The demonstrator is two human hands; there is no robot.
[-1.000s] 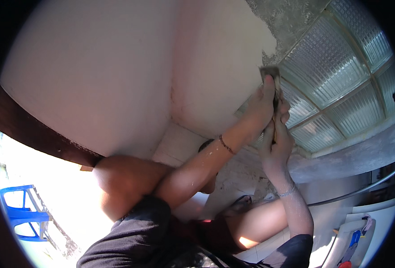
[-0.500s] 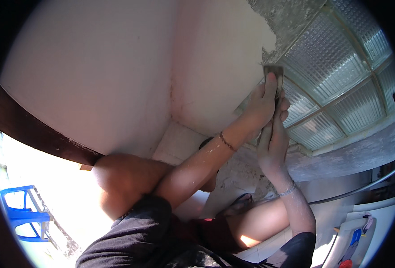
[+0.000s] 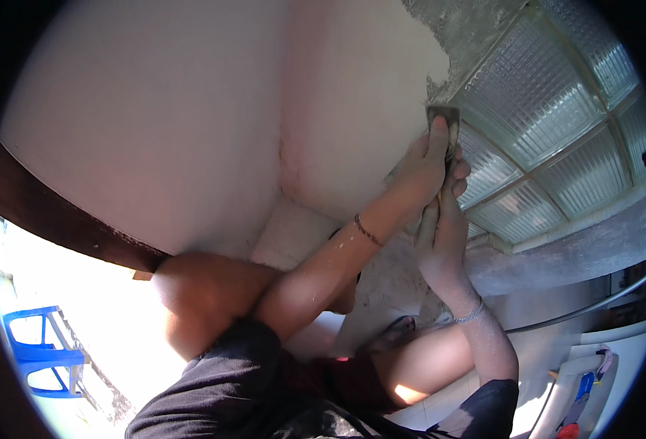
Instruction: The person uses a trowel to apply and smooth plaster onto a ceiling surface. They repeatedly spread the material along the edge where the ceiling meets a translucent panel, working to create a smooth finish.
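Note:
A flat, grey-brown scraper [image 3: 443, 113] with a squared end lies against the wall, just beside the glass blocks. Its end sits close to the ragged edge between the pale coat [image 3: 374, 88] and the bare grey cement [image 3: 476, 36]. My left hand [image 3: 424, 168] is closed on it, with the thumb pressed flat along its face. Lower down, my right hand [image 3: 443, 241] is closed round the handle end, which the fingers mostly hide. White specks dot my left forearm.
Ribbed glass blocks [image 3: 531, 88] fill the wall at the right, above a grey ledge [image 3: 564, 260]. A dark beam [image 3: 67, 208] runs along the left. Beyond it stands a blue plastic stool [image 3: 45, 355]. A grey hose [image 3: 586, 311] and a pale container [image 3: 575, 395] are at the lower right.
Both hands and the scraper have shifted slightly to the left along the wall. The grip looks the same.

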